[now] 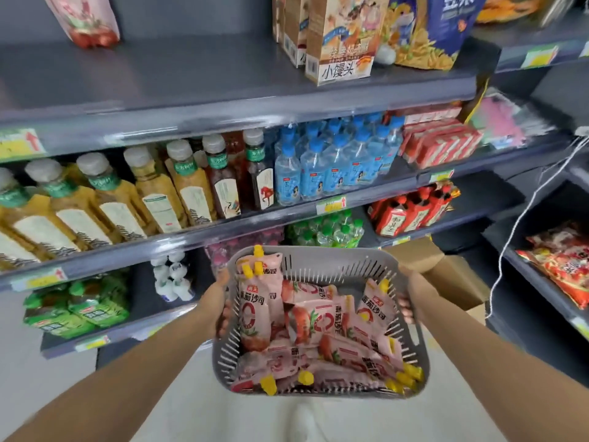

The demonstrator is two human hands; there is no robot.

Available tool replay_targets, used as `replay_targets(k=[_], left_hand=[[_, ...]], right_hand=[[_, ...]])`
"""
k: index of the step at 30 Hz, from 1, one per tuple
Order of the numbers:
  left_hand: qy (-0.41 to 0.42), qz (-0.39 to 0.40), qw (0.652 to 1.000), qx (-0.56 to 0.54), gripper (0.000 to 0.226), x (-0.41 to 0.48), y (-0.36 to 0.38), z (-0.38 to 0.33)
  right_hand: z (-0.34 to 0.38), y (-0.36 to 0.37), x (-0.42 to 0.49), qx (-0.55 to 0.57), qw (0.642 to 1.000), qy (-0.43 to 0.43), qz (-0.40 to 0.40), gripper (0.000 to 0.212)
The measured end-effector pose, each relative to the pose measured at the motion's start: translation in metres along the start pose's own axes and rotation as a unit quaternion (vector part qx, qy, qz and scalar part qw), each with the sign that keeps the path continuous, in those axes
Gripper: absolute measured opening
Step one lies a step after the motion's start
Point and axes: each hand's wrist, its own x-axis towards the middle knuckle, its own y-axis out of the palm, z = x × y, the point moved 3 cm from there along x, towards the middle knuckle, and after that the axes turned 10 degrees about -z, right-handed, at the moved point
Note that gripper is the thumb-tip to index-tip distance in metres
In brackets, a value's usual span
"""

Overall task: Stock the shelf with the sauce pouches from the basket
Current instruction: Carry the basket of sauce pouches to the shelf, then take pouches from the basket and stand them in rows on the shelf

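I hold a grey slotted plastic basket [338, 261] in front of me at waist height. My left hand [216, 303] grips its left wall and my right hand [411, 298] grips its right wall. Inside lie several pink sauce pouches [314, 323] with yellow caps, piled loosely; one stands upright against the left wall. The grey top shelf [178, 74] is bare across its left and middle, and one pink pouch [87, 19] of the same look stands at its far left.
Snack boxes [338, 36] fill the top shelf's right end. Below are tea bottles [105, 199], blue-capped water bottles [334, 161] and red boxes [443, 141]. A cardboard box [446, 269] sits on the floor behind the basket. Another shelf unit [561, 260] stands at right.
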Motion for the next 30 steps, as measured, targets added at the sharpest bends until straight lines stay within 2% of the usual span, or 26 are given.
replay_targets(k=[5, 8, 10, 13, 16, 23, 25, 26, 28, 30], left_hand=[[-0.009, -0.019, 0.999, -0.043, 0.060, 0.023, 0.035, -0.006], [-0.028, -0.021, 0.997, -0.062, 0.083, 0.028, 0.052, -0.015], [-0.038, -0.036, 0.996, -0.071, 0.087, 0.042, 0.055, -0.018], [-0.052, -0.069, 0.992, -0.088, 0.070, 0.057, 0.057, -0.020], [-0.066, -0.070, 0.993, -0.073, 0.074, 0.055, 0.057, -0.027], [-0.064, -0.077, 0.993, -0.069, 0.058, 0.055, 0.061, -0.025], [-0.052, -0.077, 0.993, -0.068, 0.066, 0.055, 0.064, -0.026], [-0.044, -0.076, 0.994, -0.060, 0.080, 0.055, 0.065, -0.026], [-0.036, -0.072, 0.995, -0.051, 0.092, 0.054, 0.066, -0.025], [-0.029, -0.070, 0.996, -0.046, 0.073, 0.055, 0.066, -0.022]], right_hand=[[0.042, 0.004, 0.045, -0.034, 0.999, -0.018, -0.030, 0.070], [0.060, 0.010, 0.066, -0.061, 0.998, -0.005, -0.025, 0.068], [0.069, 0.016, 0.081, -0.073, 0.997, -0.009, -0.025, 0.064], [0.080, 0.025, 0.101, -0.079, 0.996, -0.022, -0.024, 0.064], [0.087, 0.032, 0.111, -0.085, 0.996, -0.019, -0.017, 0.063], [0.085, 0.030, 0.124, -0.061, 0.998, 0.004, -0.009, 0.064], [0.086, 0.030, 0.123, -0.065, 0.998, 0.009, 0.001, 0.065], [0.086, 0.030, 0.122, -0.069, 0.997, 0.012, 0.013, 0.065], [0.086, 0.029, 0.126, -0.079, 0.996, 0.019, 0.033, 0.064], [0.084, 0.029, 0.128, -0.073, 0.996, 0.026, 0.047, 0.063]])
